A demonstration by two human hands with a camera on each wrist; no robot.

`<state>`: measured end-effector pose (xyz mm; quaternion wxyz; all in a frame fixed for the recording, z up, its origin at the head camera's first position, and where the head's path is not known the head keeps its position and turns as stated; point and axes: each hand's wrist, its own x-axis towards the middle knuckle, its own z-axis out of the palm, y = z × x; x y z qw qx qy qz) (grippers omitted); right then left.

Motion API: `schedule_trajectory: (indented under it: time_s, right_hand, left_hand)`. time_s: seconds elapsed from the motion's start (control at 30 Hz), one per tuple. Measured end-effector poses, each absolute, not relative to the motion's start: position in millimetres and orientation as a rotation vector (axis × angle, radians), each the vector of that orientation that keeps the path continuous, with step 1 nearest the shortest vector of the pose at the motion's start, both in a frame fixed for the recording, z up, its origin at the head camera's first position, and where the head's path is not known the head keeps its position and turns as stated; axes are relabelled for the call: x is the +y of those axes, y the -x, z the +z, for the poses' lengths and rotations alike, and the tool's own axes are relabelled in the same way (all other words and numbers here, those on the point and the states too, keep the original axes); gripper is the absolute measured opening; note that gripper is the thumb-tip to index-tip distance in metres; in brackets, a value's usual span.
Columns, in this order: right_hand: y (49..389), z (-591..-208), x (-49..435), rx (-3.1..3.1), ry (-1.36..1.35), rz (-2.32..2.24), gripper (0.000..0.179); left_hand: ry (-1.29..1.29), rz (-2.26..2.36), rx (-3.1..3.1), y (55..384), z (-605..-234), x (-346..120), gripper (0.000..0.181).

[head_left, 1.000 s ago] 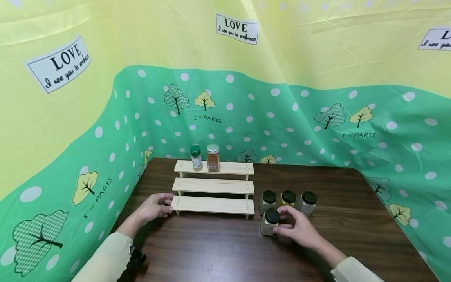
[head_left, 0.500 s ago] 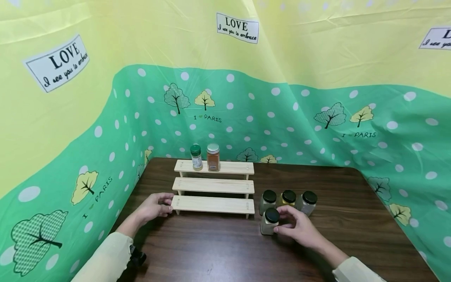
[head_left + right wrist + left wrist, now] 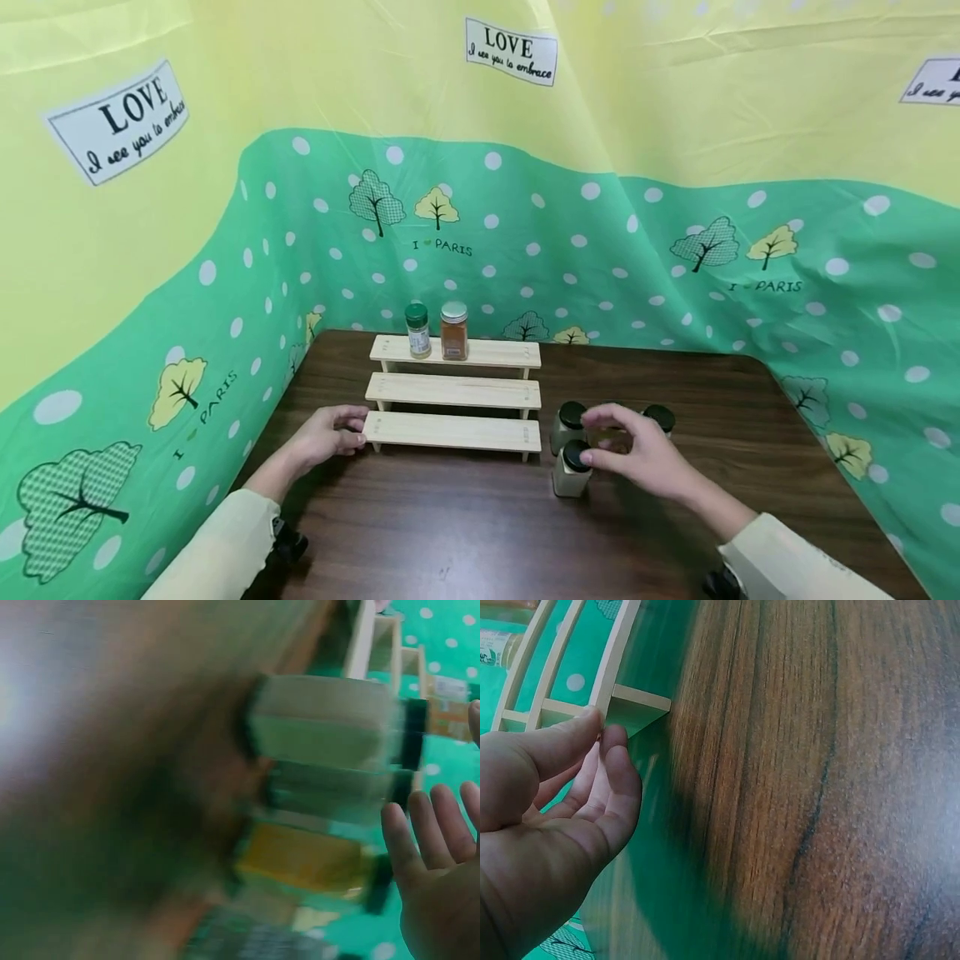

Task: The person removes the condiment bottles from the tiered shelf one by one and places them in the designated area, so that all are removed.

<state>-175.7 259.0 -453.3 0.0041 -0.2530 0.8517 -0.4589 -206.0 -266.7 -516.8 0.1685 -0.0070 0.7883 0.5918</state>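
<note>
In the head view my left hand [image 3: 322, 437] pinches the left end of the lowest board of a three-step wooden rack [image 3: 457, 431]; thumb and fingers also meet at that end in the left wrist view. My right hand [image 3: 648, 458] hovers over a group of black-lidded spice jars, holding nothing, its fingers spread in the right wrist view. Nearest it stands a square jar of pale powder [image 3: 572, 481], upright on the table. Behind are a greyish jar [image 3: 567, 435], a yellow spice jar [image 3: 304, 859], mostly hidden by the hand in the head view, and another jar [image 3: 660, 417].
On the rack's top step stand a green-lidded spice jar [image 3: 418, 340] and an orange-brown spice jar [image 3: 454, 337] with a pale lid. Patterned green and yellow cloth [image 3: 525, 217] hangs around the back and sides of the brown wooden table [image 3: 450, 533].
My right hand has let go of the front pale-powder jar and lifted up off it; the jar stays standing in place. My left hand keeps its pinch on the rack.
</note>
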Motion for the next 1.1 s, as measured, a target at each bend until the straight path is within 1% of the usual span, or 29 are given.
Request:
schedule_trajectory:
  time_s: [0.17,0.3,0.43,0.57,0.77,0.97,1.1]
  right_hand:
    - [195.7,-419.7,235.2,2.675,0.846,-1.39,0.048]
    - [218.0,-394.3,210.0,2.66,0.848,-1.327,0.053]
    - [245.0,-378.7,184.3,2.58,0.86,-1.204,0.057]
    - [270.0,-373.6,159.5,2.529,0.889,-1.127,0.058]
    - [302.8,-380.6,128.3,2.579,0.852,-1.139,0.063]
    - [320.6,-386.9,105.0,2.567,0.728,-1.228,0.067]
    - [327.7,-388.3,91.8,2.558,0.723,-1.243,0.069]
  left_hand:
    - [0.027,1.693,2.237,205.8,-516.6,-267.0,0.057]
    - [0.031,1.697,2.233,206.5,-516.6,-266.9,0.057]
    - [0.035,1.689,2.236,207.8,-514.9,-266.4,0.056]
    - [0.041,1.689,2.221,209.1,-513.7,-267.0,0.055]
    - [0.06,1.671,2.193,212.5,-513.8,-269.9,0.056]
    - [0.038,1.666,2.194,212.8,-512.8,-270.0,0.057]
    - [0.03,1.671,2.211,212.6,-512.6,-270.3,0.056]
